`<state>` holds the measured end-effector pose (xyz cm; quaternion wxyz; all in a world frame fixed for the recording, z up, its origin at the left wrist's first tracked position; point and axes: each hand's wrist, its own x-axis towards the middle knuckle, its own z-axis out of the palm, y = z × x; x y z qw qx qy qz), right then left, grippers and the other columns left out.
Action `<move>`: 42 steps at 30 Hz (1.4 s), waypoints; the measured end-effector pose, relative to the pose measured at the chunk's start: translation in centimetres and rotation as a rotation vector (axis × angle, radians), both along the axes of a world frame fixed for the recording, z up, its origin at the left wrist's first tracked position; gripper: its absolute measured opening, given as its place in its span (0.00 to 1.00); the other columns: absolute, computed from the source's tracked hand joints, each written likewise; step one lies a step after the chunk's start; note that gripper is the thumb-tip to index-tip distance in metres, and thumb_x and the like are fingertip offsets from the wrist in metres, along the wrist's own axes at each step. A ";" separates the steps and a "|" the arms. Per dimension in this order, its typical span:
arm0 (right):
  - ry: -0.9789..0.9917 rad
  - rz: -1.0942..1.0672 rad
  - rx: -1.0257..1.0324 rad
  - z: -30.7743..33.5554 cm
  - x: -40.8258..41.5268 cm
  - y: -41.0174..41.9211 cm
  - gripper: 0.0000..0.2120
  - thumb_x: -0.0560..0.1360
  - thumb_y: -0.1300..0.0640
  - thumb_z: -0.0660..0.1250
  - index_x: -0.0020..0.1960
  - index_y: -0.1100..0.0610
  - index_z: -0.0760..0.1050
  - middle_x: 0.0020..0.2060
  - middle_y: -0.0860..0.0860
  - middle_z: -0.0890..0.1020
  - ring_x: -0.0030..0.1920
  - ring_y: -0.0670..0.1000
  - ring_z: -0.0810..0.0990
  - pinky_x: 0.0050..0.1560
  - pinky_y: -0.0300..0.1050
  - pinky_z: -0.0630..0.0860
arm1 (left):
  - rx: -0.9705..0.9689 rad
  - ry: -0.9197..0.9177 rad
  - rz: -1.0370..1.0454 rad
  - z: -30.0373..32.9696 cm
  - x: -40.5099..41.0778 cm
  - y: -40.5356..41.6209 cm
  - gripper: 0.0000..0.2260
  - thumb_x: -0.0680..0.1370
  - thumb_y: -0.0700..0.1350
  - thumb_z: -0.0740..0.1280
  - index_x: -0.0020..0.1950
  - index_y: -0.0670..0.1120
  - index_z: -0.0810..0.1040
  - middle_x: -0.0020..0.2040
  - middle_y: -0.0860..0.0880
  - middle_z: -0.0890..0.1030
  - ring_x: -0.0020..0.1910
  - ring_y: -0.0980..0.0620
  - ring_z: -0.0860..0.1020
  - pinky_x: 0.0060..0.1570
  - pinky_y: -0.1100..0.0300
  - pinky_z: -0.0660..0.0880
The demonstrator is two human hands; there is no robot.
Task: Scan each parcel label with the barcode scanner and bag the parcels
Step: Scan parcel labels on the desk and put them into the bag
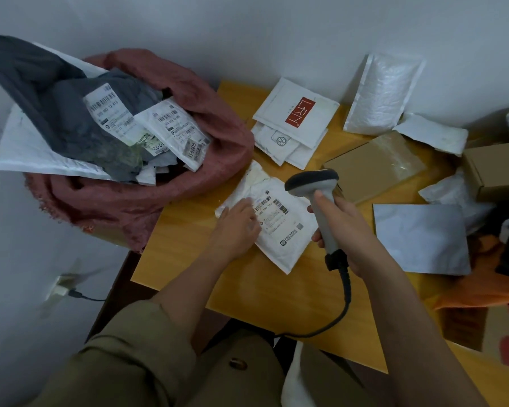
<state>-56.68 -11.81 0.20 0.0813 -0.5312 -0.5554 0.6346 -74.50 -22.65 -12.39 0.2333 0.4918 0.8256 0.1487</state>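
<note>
Tabletop (pixel 188 259): left hand (pixel 235 227) flat on parcel (pixel 279 227), right hand (pixel 344 227) gripping scanner (pixel 315 183) above it

We can't read the tiny print on the white parcel's label (pixel 277 214), our left hand (pixel 238 227) covers its left edge, and the cardboard box (pixel 500 168) gets cropped at the right.

The yellow wooden table (pixel 265 292) carries a white labelled parcel (pixel 279 230), stacked white envelopes (pixel 291 127), a brown cardboard mailer (pixel 373 168), a silver pouch (pixel 420 239) and a cardboard box (pixel 497 168).
</note>
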 end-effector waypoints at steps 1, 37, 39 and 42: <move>-0.011 0.001 -0.011 0.2 0.1 0.1 0.17 0.82 0.41 0.57 0.56 0.53 0.76 0.41 0.54 0.80 0.25 0.42 0.78 0.27 0.37 0.73 | 0.063 0.001 0.182 0.1 0.5 0.1 0.13 0.79 0.54 0.63 0.54 0.45 0.75 0.65 0.49 0.70 0.63 0.50 0.70 0.65 0.52 0.68; 0.177 -0.184 -0.079 6.1 2.5 1.9 0.15 0.82 0.48 0.62 0.51 0.60 0.77 0.43 0.57 0.80 0.27 0.49 0.76 0.28 0.42 0.75 | 0.003 -1.032 1.064 0.5 3.8 5.1 0.23 0.74 0.41 0.74 0.66 0.40 0.71 0.59 0.42 0.80 0.54 0.42 0.81 0.54 0.43 0.79; 0.194 -0.198 -0.110 6.5 2.6 1.8 0.15 0.82 0.48 0.62 0.53 0.60 0.77 0.44 0.57 0.80 0.27 0.49 0.76 0.28 0.42 0.75 | 0.003 -1.032 1.061 0.4 3.7 5.1 0.22 0.74 0.40 0.74 0.66 0.39 0.71 0.59 0.42 0.80 0.54 0.42 0.81 0.54 0.42 0.79; 0.219 -0.206 -0.141 7.0 2.7 1.7 0.15 0.82 0.48 0.62 0.53 0.61 0.77 0.42 0.56 0.81 0.27 0.49 0.75 0.27 0.41 0.74 | 0.011 -1.036 1.055 0.2 3.7 5.2 0.21 0.75 0.39 0.73 0.65 0.39 0.71 0.59 0.41 0.80 0.54 0.42 0.81 0.54 0.43 0.79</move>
